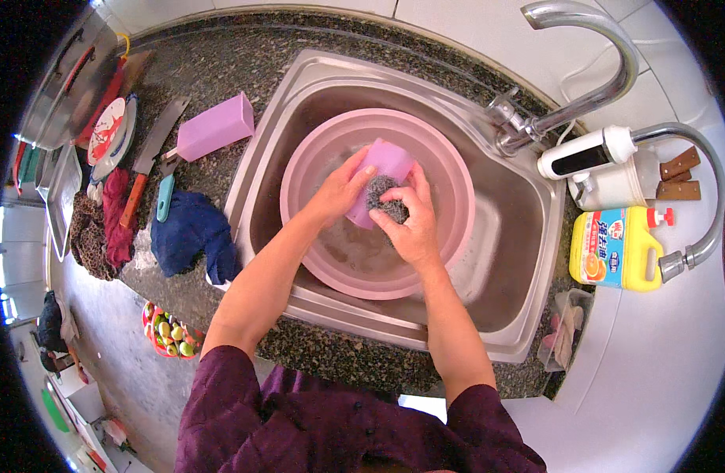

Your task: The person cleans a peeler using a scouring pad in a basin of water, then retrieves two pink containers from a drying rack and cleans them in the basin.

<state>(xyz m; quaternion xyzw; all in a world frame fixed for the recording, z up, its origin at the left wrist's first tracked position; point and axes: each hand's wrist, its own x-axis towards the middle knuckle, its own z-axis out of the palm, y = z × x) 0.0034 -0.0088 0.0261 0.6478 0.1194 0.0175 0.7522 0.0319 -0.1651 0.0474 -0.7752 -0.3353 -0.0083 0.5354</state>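
Note:
Over a pink plastic basin my left hand grips a light purple plastic piece by its left side. My right hand holds a grey steel wool scrubber against the front of that piece. Some fingers of the right hand wrap around the piece's right edge. Shallow, cloudy water covers the basin's bottom. The basin stands inside a stainless steel sink. A similar purple plastic box lies on the counter left of the sink.
Left on the granite counter lie a cleaver, a peeler with a teal handle, a dark blue cloth and plates. A chrome faucet arches at the back right. A yellow detergent jug stands right of the sink.

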